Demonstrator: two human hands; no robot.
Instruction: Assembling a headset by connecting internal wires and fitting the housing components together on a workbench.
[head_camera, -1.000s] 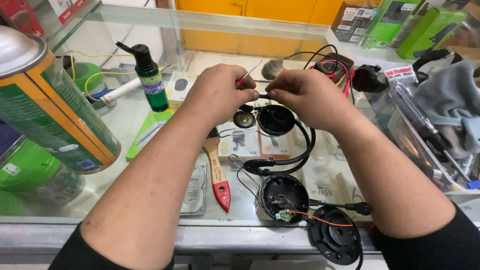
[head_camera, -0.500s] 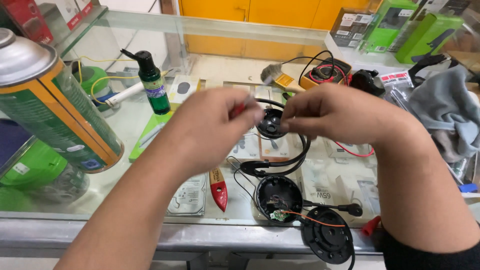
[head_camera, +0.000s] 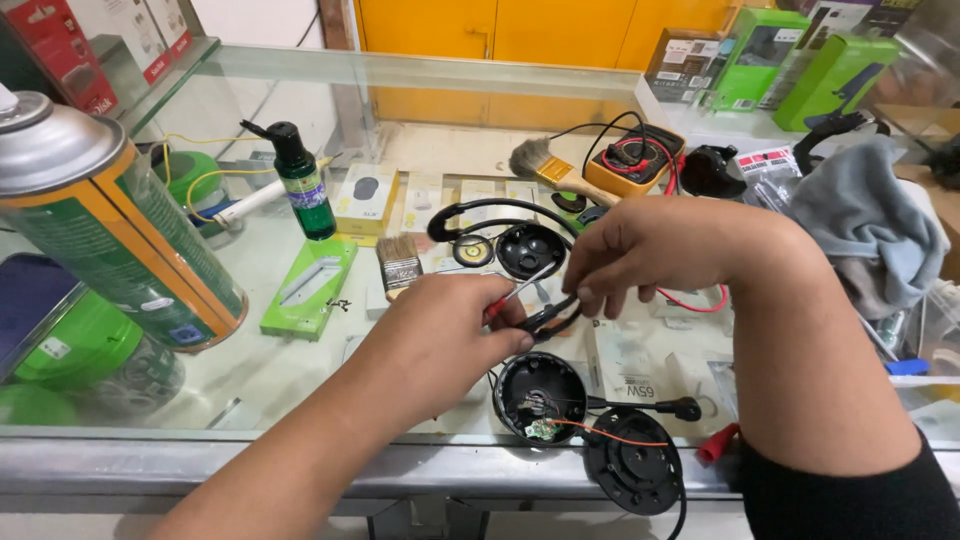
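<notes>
Both hands dropped nearer counter edge: L hand (head_camera: 440, 335) grips screwdriver (head_camera: 520, 290), R hand (head_camera: 660, 250) pinches headband (head_camera: 548, 318).

Both forearms reach in from below and meet at the middle, the left hand (head_camera: 440, 335) curled in a loose fist with knuckles up, the right hand (head_camera: 665, 250) arched above it, fingertips (head_camera: 590, 292) pinched downward.

Counting two hands (head_camera: 440, 335) (head_camera: 655, 245), two brushes (head_camera: 400, 262) (head_camera: 545, 165), one spray can (head_camera: 110, 220), one green bottle (head_camera: 300, 185), three green boxes (head_camera: 755, 60) (head_camera: 835, 75) (head_camera: 310, 285), one grey cloth (head_camera: 870, 225).
</notes>
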